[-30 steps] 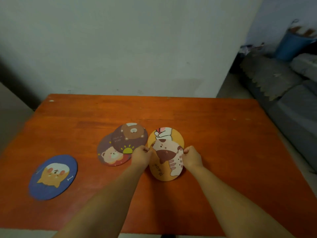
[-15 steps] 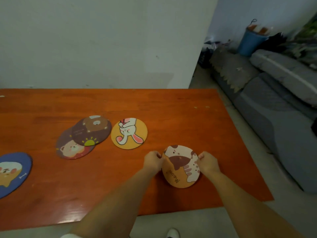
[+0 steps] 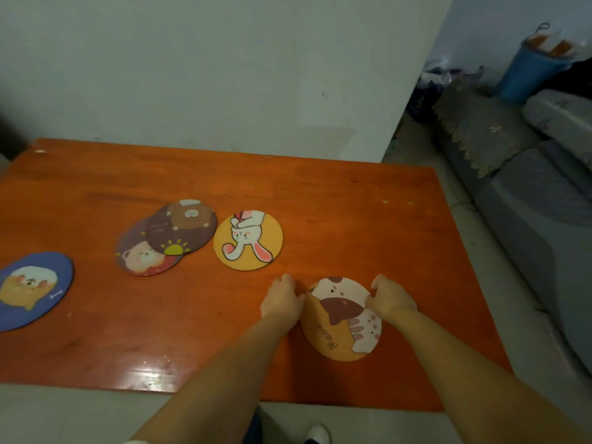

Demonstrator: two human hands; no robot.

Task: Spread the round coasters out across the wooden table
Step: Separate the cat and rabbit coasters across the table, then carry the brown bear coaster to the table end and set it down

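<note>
Both my hands, left (image 3: pixel 282 299) and right (image 3: pixel 389 298), pinch opposite edges of the cat coaster (image 3: pixel 341 320) lying between them on the surface (image 3: pixel 368 219), near its right front, apart from the rabbit coaster (image 3: pixel 248 240).

I see an orange-brown wooden table (image 3: pixel 352 200), orange cat coaster (image 3: pixel 339 328) with white and brown cat, yellow-orange rabbit coaster (image 3: pixel 248 240) with white pink-eared rabbit, dark brown bear coaster (image 3: pixel 182 227) with yellow sun, purple and red bear coaster (image 3: pixel 141 257), blue dog coaster (image 3: pixel 32 290), blue bucket (image 3: pixel 528 75)
</note>
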